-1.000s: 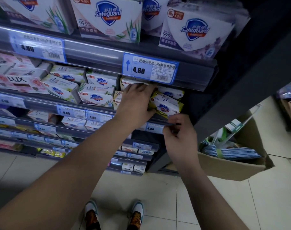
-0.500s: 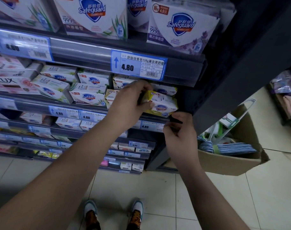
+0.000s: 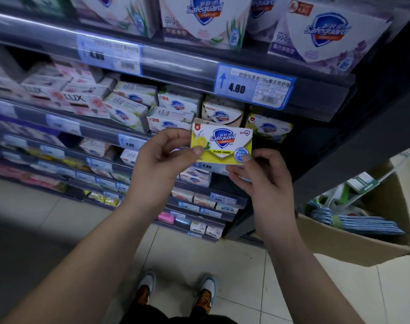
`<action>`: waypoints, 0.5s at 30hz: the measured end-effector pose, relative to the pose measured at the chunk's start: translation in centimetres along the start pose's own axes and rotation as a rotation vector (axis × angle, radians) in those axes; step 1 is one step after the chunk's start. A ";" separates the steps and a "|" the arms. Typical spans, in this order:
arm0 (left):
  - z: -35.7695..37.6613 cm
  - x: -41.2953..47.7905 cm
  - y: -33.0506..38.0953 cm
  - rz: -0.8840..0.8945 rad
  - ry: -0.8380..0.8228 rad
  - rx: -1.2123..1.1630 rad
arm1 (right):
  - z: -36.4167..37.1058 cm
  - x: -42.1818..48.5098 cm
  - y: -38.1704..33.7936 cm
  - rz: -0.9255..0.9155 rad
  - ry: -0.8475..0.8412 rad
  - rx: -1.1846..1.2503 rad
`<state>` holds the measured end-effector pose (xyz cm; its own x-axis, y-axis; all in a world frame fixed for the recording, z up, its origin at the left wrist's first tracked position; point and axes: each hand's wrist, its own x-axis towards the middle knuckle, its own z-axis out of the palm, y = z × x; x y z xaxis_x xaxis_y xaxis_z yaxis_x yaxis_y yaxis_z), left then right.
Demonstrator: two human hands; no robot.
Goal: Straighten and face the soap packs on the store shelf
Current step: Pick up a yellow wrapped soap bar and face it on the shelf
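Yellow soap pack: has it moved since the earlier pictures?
Yes. The yellow soap pack has come off the shelf, down and outward from the 4.80 price tag; left hand and right hand pinch it in mid-air.

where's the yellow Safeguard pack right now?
Head view, centre: the yellow Safeguard pack is pinched between left hand and right hand, in front of the shelf, below the right 4.80 price tag.

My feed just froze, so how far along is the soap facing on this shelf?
Done: the big Safeguard boxes on the upper shelf show their fronts. In hand: left hand and right hand pinch a yellow Safeguard pack in front of the middle shelf, its front toward the camera. Left: seating it, and squaring the white pack lying skewed beside the Lux packs.
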<state>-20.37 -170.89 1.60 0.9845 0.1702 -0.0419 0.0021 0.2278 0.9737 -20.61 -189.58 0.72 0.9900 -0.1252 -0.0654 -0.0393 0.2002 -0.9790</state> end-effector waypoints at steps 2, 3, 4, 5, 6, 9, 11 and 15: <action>-1.6 -0.5 0.3 -0.031 0.044 -0.034 | 0.9 -0.3 0.2 0.014 0.001 -0.057; -2.4 -0.6 0.4 -0.040 0.052 -0.037 | 1.3 -0.6 0.3 0.010 0.004 -0.080; -3.2 -0.8 0.5 -0.047 0.052 -0.030 | 1.7 -0.9 0.3 0.003 0.005 -0.105; -3.9 -1.0 0.6 -0.054 0.049 -0.015 | 2.1 -1.3 0.4 -0.004 0.002 -0.128; -4.5 -1.1 0.8 -0.062 0.046 0.002 | 2.5 -1.7 0.5 -0.010 0.001 -0.147; -6.7 -1.6 1.3 -0.097 0.024 0.028 | 4.5 -3.5 0.6 -0.019 0.024 -0.221; -8.3 -2.1 1.5 -0.105 0.017 0.051 | 6.1 -4.9 1.0 -0.040 0.059 -0.256; -11.4 -3.3 2.0 -0.105 0.038 0.105 | 8.8 -7.8 2.0 -0.048 0.125 -0.269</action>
<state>-25.66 -160.07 1.09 0.9706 0.1873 -0.1509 0.1247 0.1446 0.9816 -27.25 -179.70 1.00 0.9679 -0.2500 -0.0249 -0.0440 -0.0714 -0.9965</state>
